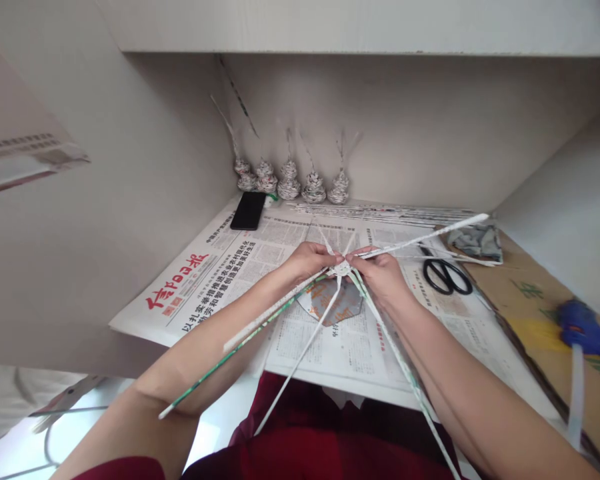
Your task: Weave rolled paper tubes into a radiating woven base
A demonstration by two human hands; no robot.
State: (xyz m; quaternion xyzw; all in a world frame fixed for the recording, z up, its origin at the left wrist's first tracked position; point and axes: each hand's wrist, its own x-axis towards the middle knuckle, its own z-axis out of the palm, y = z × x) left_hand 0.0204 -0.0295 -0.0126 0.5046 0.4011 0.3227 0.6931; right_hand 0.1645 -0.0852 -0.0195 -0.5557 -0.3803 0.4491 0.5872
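Rolled newspaper strips cross in a small woven paper piece (342,268), with long ends fanning out on all sides. My left hand (311,259) pinches its left edge between thumb and fingers. On the other side my right hand (375,267) grips the right edge, where a white paper strip (430,237) runs out to the upper right. One green-and-white paper strip (220,370) stretches over my left forearm, and others hang down toward my lap. Beneath the weaving lies a grey polygonal plate (347,305) with orange marks.
Newspaper (260,267) covers the table. Several woven paper gourds (289,183) line the back wall near a black phone (248,211). To the right are black-handled scissors (447,277), a folded cloth-like bundle (475,241), cardboard (523,287) and a blue glue gun (587,330). A shelf edge (370,30) hangs overhead.
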